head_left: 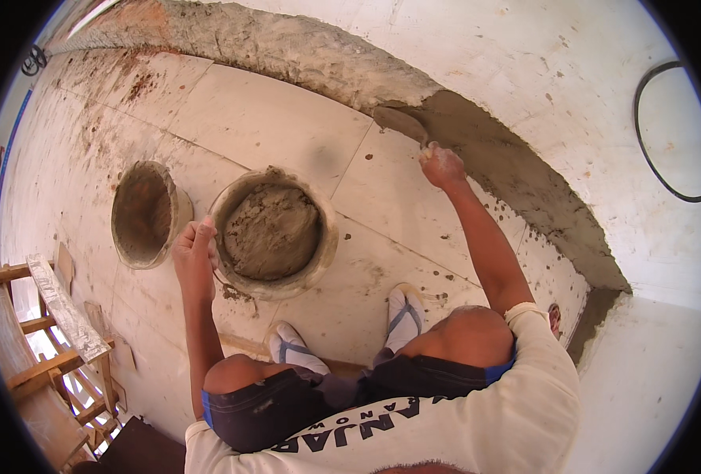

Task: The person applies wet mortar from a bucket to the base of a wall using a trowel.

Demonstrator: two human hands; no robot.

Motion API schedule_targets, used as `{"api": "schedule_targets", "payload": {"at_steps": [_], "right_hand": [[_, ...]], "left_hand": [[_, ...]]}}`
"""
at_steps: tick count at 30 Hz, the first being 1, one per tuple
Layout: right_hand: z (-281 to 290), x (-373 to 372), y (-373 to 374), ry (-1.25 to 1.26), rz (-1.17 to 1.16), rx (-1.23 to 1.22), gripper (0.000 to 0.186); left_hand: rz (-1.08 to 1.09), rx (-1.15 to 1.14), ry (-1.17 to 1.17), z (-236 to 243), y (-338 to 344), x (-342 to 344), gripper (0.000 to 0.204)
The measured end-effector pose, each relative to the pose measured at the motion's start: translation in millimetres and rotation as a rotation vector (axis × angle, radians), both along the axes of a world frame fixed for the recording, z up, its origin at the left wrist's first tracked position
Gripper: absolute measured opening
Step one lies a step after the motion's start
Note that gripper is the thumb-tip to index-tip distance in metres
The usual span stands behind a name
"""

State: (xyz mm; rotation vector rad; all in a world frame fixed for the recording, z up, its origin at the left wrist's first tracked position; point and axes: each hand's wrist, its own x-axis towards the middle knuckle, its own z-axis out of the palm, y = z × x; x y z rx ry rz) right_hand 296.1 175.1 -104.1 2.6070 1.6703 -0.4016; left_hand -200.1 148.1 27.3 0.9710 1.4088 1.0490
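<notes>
My right hand [442, 165] is stretched forward, shut on the handle of a trowel [402, 122]. The trowel's blade lies against the wet grey mortar band [516, 170] along the foot of the white wall. My left hand [194, 251] rests on the rim of a round pan [323, 237] filled with grey mortar, fingers curled over its near-left edge. I am squatting, knees and white sandals below the pan.
A second, nearly empty pan [146, 213] lies tilted to the left of the full one. A wooden ladder-like frame [46, 347] with a metal straightedge stands at the lower left. A black cable [651, 150] loops on the wall at right. The tiled floor is spattered with mortar.
</notes>
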Motion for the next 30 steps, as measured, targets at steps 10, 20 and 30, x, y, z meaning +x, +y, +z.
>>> {"api": "schedule_targets", "payload": {"at_steps": [10, 20, 30], "right_hand": [[37.0, 15.0, -65.2, -0.027, -0.113, 0.178, 0.047], [178.5, -127.1, -79.9, 0.185, 0.609, 0.144, 0.038], [72.9, -180.5, -85.9, 0.461, 0.629, -0.132, 0.047]], "left_hand": [[0.139, 0.129, 0.508, -122.8, 4.4, -60.9, 0.044], [0.196, 0.160, 0.304, -128.4, 10.5, -24.1, 0.049], [0.165, 0.142, 0.342, -86.3, 9.3, 38.8, 0.050]]}}
